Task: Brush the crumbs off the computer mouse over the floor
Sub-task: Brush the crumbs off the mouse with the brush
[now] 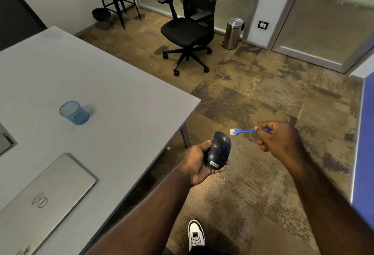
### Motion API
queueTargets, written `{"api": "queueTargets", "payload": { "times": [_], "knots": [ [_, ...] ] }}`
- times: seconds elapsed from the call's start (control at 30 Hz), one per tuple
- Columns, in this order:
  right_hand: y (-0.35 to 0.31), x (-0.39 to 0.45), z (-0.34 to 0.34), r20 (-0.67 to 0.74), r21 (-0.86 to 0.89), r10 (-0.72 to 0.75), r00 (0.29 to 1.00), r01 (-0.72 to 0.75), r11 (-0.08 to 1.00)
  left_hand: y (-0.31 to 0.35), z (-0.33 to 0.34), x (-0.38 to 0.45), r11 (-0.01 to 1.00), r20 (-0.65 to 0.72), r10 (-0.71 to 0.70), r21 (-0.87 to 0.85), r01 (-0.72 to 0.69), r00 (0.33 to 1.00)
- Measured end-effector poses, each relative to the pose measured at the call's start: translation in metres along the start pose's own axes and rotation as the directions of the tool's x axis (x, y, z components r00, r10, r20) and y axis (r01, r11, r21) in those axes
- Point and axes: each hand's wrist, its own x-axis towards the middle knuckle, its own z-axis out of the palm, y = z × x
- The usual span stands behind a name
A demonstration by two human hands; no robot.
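One mouse (pixel 219 150), held over the floor (pixel 263 96), brushing pending.
I log: left hand (pixel 199 165) cupping mouse beside the table (pixel 97 84); right hand (pixel 277 136) clenched on brush (pixel 242 130), bristles just clear. Crumbs too small to judge.

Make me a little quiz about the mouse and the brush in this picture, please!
1. True or false: the mouse is lying on the table.
2. Which hand holds the brush? A) left hand B) right hand C) neither
3. Fill in: the brush bristles are ___ the mouse (touching / apart from).

Key
1. False. The left hand holds it up past the table edge, over the floor.
2. B. The right hand grips the blue handle.
3. Apart from. The white bristles sit just to the right of the mouse's front end, with a small gap.
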Motion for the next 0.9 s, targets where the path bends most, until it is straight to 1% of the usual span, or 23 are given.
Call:
{"api": "queueTargets", "payload": {
  "times": [0.03,0.13,0.17,0.2,0.27,0.3,0.33,0.47,0.53,0.63,0.67,0.77,0.9],
  "knots": [
    [0.000,0.000,-0.001,0.028,0.031,-0.012,1.000,0.012,0.999,0.000,-0.001,0.001,1.000,0.002,0.003,-0.001,-0.003,1.000],
    [-0.004,-0.006,-0.003,0.209,0.073,-0.100,0.973,0.086,0.994,0.002,-0.004,0.002,1.000,0.002,0.015,-0.010,-0.015,1.000],
    [-0.004,-0.006,-0.003,0.228,0.068,-0.108,0.968,0.095,0.993,0.002,-0.005,0.001,1.000,0.000,0.014,-0.016,-0.014,1.000],
    [-0.003,-0.005,-0.002,0.206,0.063,-0.103,0.973,0.092,0.994,0.002,-0.006,0.001,1.000,-0.001,0.011,-0.020,-0.011,1.000],
    [-0.001,-0.002,0.000,0.099,0.033,-0.092,0.991,0.089,0.995,0.001,-0.007,0.001,1.000,0.006,0.008,-0.022,-0.008,1.000],
    [-0.001,-0.002,0.000,0.069,0.013,-0.103,0.992,0.103,0.995,0.001,-0.008,0.001,1.000,0.011,0.007,-0.025,-0.006,1.000],
    [-0.002,-0.004,0.001,0.075,0.005,-0.127,0.989,0.127,0.992,0.001,-0.008,0.002,1.000,0.013,0.007,-0.027,-0.007,1.000],
    [-0.006,-0.011,-0.006,0.224,0.049,-0.218,0.950,0.213,0.976,0.003,-0.009,0.003,0.999,-0.010,0.016,-0.030,-0.017,1.000],
    [-0.006,-0.009,-0.010,0.208,0.052,-0.238,0.949,0.233,0.971,0.003,-0.012,0.003,0.999,-0.018,0.022,-0.038,-0.022,1.000],
    [-0.007,-0.010,-0.009,0.132,0.039,-0.280,0.951,0.277,0.960,0.004,-0.012,0.003,0.999,-0.010,0.019,-0.040,-0.019,1.000],
    [-0.007,-0.012,-0.008,0.141,0.035,-0.299,0.944,0.297,0.954,0.004,-0.011,0.003,0.999,-0.008,0.018,-0.038,-0.018,1.000],
    [-0.008,-0.015,-0.008,0.233,0.001,-0.358,0.904,0.368,0.930,0.004,-0.010,0.003,0.999,-0.013,0.022,-0.028,-0.023,1.000],
    [-0.009,-0.009,-0.009,0.135,-0.088,-0.355,0.925,0.368,0.925,0.003,-0.010,0.002,0.999,-0.008,0.008,-0.034,-0.009,1.000]
  ]
}}
